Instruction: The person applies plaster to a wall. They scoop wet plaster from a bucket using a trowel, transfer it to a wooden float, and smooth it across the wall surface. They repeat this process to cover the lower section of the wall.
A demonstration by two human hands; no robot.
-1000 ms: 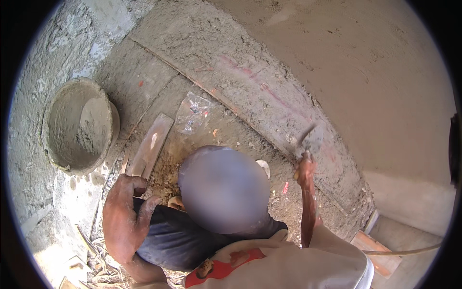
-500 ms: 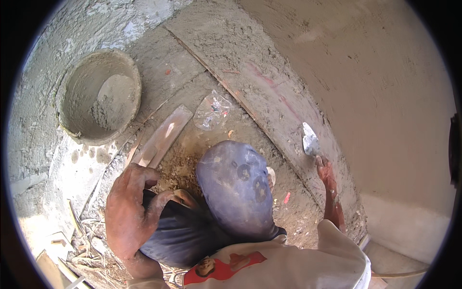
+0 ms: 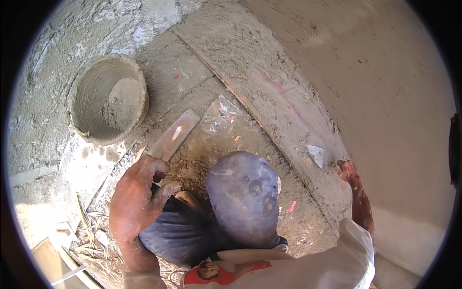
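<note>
My right hand [image 3: 350, 174], at the right, is closed around the handle of a small pointed trowel [image 3: 316, 155]. Its metal blade points up and left over the rough, cement-covered strip [image 3: 288, 103] at the foot of the wall; whether it touches the strip I cannot tell. My left hand [image 3: 136, 202] is empty beside my left knee, with thumb and curled fingers apart. Just beyond its fingers a flat wooden board [image 3: 175, 134] lies on the ground. Farther off at the left stands a round bucket [image 3: 144, 98] with grey wet mortar [image 3: 115, 113] inside.
A thin straight wooden strip [image 3: 245, 101] runs diagonally along the ground before the plastered wall [image 3: 385, 86]. A crumpled clear plastic bag [image 3: 219, 115] lies ahead of my knees. Dry stalks and scraps [image 3: 96, 245] are at the lower left, near a pale board [image 3: 48, 262].
My right hand has moved right, nearer the wall, drawing the trowel along and tilting its blade more to the left. My left hand keeps its curled pose. The view has shifted slightly.
</note>
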